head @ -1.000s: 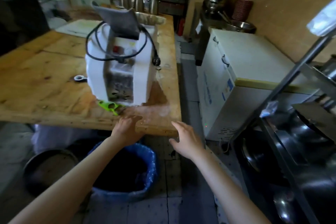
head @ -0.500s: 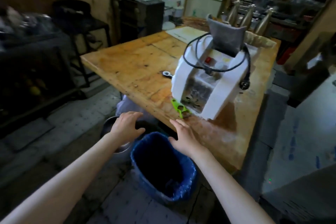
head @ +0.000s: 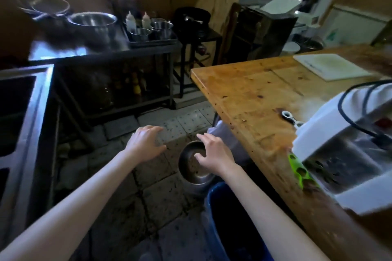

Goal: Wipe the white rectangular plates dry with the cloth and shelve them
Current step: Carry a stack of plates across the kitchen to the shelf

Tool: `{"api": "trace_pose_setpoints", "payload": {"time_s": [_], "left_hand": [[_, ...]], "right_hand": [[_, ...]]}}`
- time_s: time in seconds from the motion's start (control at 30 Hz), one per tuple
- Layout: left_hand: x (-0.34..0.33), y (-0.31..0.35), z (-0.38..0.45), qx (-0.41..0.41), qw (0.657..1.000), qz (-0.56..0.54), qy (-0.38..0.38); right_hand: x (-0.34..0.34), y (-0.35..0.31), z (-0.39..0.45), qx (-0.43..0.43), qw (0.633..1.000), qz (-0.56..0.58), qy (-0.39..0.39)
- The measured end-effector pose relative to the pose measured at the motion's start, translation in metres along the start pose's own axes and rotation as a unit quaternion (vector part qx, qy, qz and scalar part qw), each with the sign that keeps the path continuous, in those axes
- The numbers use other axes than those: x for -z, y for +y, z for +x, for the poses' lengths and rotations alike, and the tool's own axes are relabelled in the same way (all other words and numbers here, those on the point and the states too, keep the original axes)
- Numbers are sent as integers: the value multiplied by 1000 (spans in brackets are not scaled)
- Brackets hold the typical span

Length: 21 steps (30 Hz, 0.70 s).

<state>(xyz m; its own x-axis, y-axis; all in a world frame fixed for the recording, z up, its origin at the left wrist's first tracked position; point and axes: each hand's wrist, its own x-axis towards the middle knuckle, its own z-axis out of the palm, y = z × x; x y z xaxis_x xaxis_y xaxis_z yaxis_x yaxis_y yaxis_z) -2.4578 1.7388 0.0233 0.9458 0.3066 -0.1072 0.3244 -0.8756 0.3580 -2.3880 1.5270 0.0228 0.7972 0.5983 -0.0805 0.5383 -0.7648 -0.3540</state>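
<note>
No white rectangular plate and no cloth show in the head view. My left hand (head: 146,144) hovers over the tiled floor, fingers apart, holding nothing. My right hand (head: 214,153) is also open and empty, held in the air above a metal bowl (head: 191,172) that stands on the floor. Both forearms reach forward from the bottom of the view. A white cutting board (head: 331,66) lies on the far part of the wooden table (head: 250,95).
A white machine (head: 347,150) with a black cable sits on the table's near right, a green tool (head: 300,170) beside it. A blue bin (head: 229,224) stands below. A steel sink counter (head: 27,125) is at the left; a metal rack with bowls (head: 93,20) and bottles stands behind.
The view has swung left, from the table end and freezer to the floor, sink and rack. Both hands stayed open and now hang over the floor and the metal bowl.
</note>
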Motion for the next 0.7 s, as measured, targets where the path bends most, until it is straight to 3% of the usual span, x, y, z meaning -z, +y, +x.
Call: {"api": "trace_pose_setpoints", "payload": {"time_s": [0.33,0.7], "left_hand": [[59,-100,105,17,1000,-8,18],[82,-142,246,0,1000,-9,-12]], "right_hand": [[-7,-71,147,14,1000,2,-12],[3,-72,295,-23,1000,10,-5]]}}
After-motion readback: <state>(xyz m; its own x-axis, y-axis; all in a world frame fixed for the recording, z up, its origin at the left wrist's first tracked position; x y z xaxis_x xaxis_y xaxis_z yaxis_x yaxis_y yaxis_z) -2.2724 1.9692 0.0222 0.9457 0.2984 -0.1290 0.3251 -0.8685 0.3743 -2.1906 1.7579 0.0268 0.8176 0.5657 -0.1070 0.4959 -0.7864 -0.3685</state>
